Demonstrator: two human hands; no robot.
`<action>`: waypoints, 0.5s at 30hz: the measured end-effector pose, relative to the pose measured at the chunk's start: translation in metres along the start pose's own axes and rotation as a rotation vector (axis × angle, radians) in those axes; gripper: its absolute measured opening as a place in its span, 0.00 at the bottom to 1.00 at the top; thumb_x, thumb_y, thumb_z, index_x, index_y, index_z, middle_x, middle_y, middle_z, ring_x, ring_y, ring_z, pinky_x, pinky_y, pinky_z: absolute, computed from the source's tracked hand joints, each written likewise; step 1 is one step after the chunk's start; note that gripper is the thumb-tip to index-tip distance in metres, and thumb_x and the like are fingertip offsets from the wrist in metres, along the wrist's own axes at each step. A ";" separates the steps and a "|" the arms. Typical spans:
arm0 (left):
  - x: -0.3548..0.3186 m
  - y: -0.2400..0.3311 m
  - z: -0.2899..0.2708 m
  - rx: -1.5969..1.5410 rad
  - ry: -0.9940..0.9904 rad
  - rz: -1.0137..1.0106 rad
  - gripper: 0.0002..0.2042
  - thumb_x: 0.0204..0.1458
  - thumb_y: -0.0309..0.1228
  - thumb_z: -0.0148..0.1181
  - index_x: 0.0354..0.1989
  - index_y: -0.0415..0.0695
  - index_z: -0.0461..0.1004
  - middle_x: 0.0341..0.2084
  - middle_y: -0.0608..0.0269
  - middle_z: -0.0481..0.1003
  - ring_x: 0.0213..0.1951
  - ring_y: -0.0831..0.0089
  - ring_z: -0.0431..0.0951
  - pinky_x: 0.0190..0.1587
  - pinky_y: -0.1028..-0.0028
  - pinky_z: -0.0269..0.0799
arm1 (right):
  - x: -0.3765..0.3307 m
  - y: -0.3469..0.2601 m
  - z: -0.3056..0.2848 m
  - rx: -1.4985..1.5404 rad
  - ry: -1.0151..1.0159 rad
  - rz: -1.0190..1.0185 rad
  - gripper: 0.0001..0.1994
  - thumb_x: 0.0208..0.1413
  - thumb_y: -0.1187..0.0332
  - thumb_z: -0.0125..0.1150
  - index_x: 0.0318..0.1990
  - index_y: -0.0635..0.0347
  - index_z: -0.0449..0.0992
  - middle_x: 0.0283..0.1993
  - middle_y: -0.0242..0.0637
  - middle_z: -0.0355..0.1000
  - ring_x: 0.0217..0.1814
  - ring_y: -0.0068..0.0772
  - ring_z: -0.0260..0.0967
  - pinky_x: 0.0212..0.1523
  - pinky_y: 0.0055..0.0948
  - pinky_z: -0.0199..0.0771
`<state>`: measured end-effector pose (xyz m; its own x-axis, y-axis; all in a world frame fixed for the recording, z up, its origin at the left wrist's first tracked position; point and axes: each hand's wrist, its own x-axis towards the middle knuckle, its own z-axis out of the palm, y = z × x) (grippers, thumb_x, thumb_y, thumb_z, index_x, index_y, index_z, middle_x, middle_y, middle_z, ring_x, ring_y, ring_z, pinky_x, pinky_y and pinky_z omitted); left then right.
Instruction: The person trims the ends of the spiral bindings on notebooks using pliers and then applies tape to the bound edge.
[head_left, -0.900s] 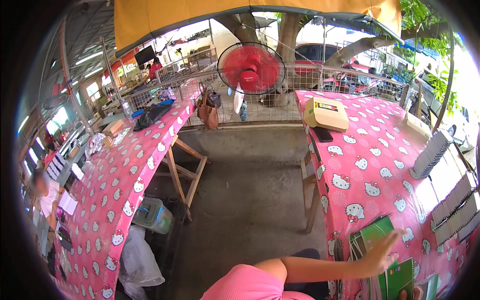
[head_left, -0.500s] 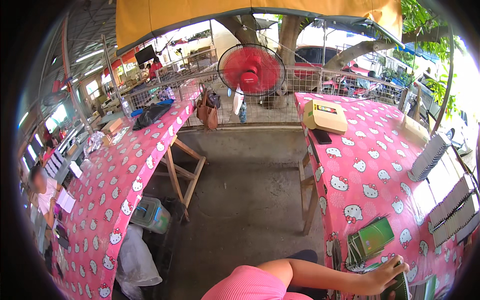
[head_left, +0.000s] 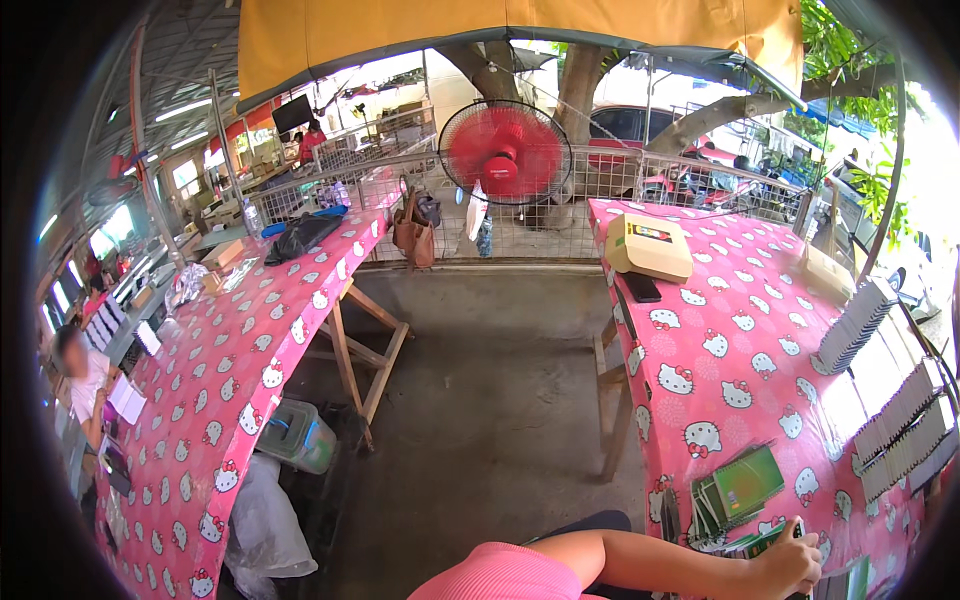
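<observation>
My right hand (head_left: 792,566) reaches from a pink sleeve at the bottom edge to the near end of the right-hand pink cat-print table (head_left: 720,350). Its fingers are closed on a few green cards (head_left: 772,540). Just beyond it, a fanned stack of green cards (head_left: 737,488) lies on the table. My left hand is out of view.
Long rows of upright cards (head_left: 905,432) line the table's right side. A cream box (head_left: 650,246) and a black phone (head_left: 640,288) sit at its far end. A second pink table (head_left: 230,370) stands left, with a seated person (head_left: 85,372). A red fan (head_left: 505,150) hangs on the fence.
My right hand has dropped from above the fanned green stack toward the near table edge and closed on some green cards.
</observation>
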<state>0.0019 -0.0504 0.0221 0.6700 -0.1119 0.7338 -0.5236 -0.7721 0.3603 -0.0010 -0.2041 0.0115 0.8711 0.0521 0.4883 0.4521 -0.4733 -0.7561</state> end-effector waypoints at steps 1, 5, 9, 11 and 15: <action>0.001 -0.001 0.000 0.024 -0.015 0.013 0.02 0.39 0.37 0.57 0.20 0.57 0.73 0.25 0.78 0.73 0.37 0.68 0.72 0.39 0.45 0.57 | 0.001 0.001 -0.002 -0.014 0.001 0.000 0.13 0.52 0.62 0.67 0.35 0.67 0.79 0.35 0.44 0.74 0.36 0.41 0.70 0.42 0.36 0.73; 0.001 0.001 0.007 -0.020 0.104 -0.019 0.02 0.39 0.37 0.58 0.21 0.57 0.74 0.25 0.79 0.73 0.37 0.68 0.71 0.38 0.45 0.57 | 0.004 0.004 -0.009 -0.071 0.001 -0.008 0.13 0.52 0.62 0.67 0.35 0.67 0.79 0.35 0.44 0.74 0.36 0.40 0.70 0.42 0.35 0.73; 0.005 -0.004 0.028 -0.184 -0.049 -0.142 0.09 0.39 0.32 0.64 0.31 0.50 0.75 0.32 0.68 0.71 0.47 0.65 0.67 0.52 0.41 0.52 | 0.008 0.005 -0.015 -0.119 -0.019 0.001 0.14 0.52 0.62 0.67 0.35 0.67 0.79 0.35 0.44 0.75 0.36 0.40 0.71 0.42 0.35 0.73; 0.002 -0.007 0.040 -0.187 -0.071 -0.161 0.09 0.40 0.32 0.64 0.31 0.50 0.75 0.32 0.67 0.71 0.47 0.65 0.67 0.53 0.40 0.52 | 0.008 0.005 -0.018 -0.143 -0.023 0.001 0.14 0.52 0.62 0.67 0.35 0.67 0.79 0.35 0.43 0.75 0.36 0.40 0.71 0.42 0.35 0.73; 0.004 0.007 -0.002 -0.044 0.052 -0.042 0.02 0.41 0.36 0.59 0.21 0.56 0.74 0.28 0.74 0.71 0.40 0.67 0.71 0.40 0.43 0.57 | 0.011 0.010 -0.035 -0.208 -0.009 0.007 0.14 0.52 0.62 0.67 0.35 0.67 0.79 0.35 0.43 0.75 0.36 0.39 0.71 0.42 0.35 0.73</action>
<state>-0.0001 -0.0548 0.0283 0.6643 -0.0464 0.7460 -0.5186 -0.7473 0.4154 0.0067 -0.2388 0.0240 0.8761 0.0561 0.4788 0.3979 -0.6448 -0.6526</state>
